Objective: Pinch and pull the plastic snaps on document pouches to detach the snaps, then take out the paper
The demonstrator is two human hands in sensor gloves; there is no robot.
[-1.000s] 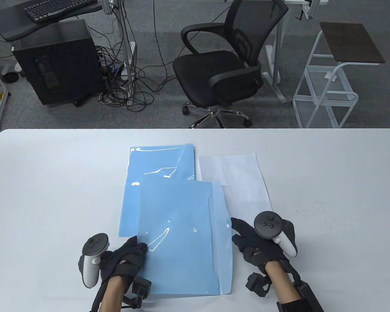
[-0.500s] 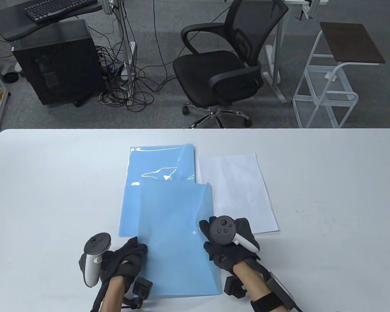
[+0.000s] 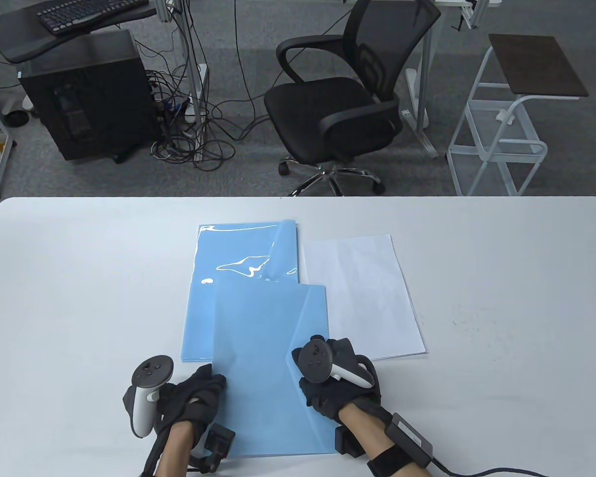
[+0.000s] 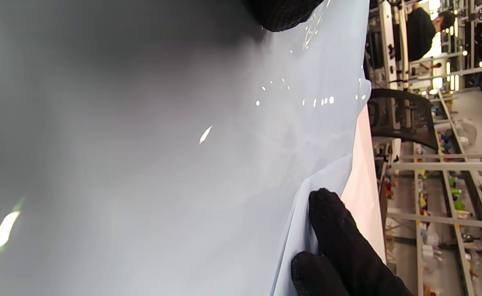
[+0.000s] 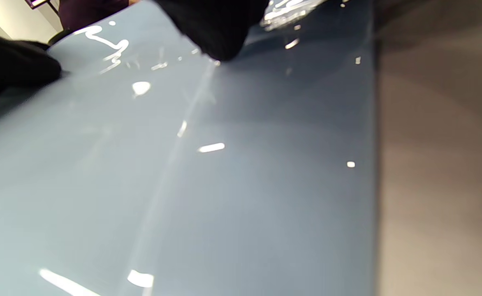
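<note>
On the white desk (image 3: 79, 298), the near blue pouch (image 3: 263, 357) lay close to the person, its near edge just short of the desk's near edge and its far part overlapping a stack of blue pouches (image 3: 243, 253) farther back. A white sheet of paper (image 3: 367, 293) lay flat to the right of the stack, touching the near pouch's right side. Wide bare desk stretched to the left and right of this group, and a strip stayed free toward the far edge.

The left hand (image 3: 193, 397) rested at the pouch's near-left corner with fingers bent over its edge; from the table view I could not tell whether it pinched the plastic or only pressed it. The right hand (image 3: 335, 382) sat on the pouch's right part, its fingers curled around the flap (image 3: 308, 318), which was folded leftward over the pouch body along a slanting crease. The left wrist view showed gloved fingertips (image 4: 327, 213) of the right hand under the raised flap edge.

Half a second earlier the right hand had been slightly farther right, and a second earlier it lay beside the flat, still-snapped flap; the left hand had hardly shifted.
</note>
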